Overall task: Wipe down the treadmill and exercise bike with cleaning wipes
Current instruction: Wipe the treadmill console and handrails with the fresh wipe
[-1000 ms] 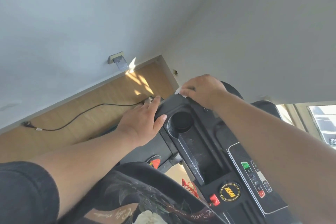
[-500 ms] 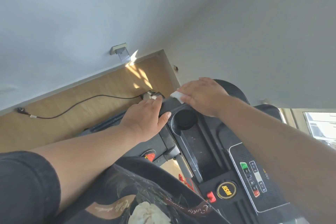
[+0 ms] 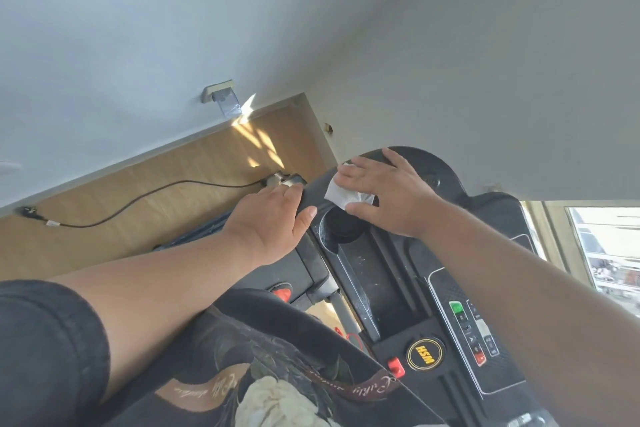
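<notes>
Head view, tilted, looking down on black treadmill console (image 3: 391, 274). Right hand (image 3: 388, 198) lies flat with fingers spread, pressing a white wipe (image 3: 341, 196) onto the console's top-left corner, just above the round cup holder (image 3: 341, 224); the wipe sticks out under the fingers toward the console edge. Thumb of right hand sits at the cup holder rim. Left hand (image 3: 273, 222) rests on the console's left edge with straight fingers along the side and thumb on the top face, just beside the wipe but not touching it; it pinches nothing. Both forearms cross the frame from below.

Console's left edge drops to wood floor (image 3: 145, 191); open floor runs left to the wall base. A black cable (image 3: 152, 196) trails across that floor to a plug (image 3: 29, 211) near the wall. Wall outlet (image 3: 220, 94) sits above the floor line. Console's top edge is close to the corner wall (image 3: 450, 45), little room beyond it.

Long tray recess (image 3: 377, 274) runs down from the cup holder. Button panel (image 3: 474, 333) is partly under the right forearm. Yellow round badge (image 3: 425, 354) and red safety clip (image 3: 396, 367) are near the lower console edge. Window (image 3: 602, 253) is at the right.
</notes>
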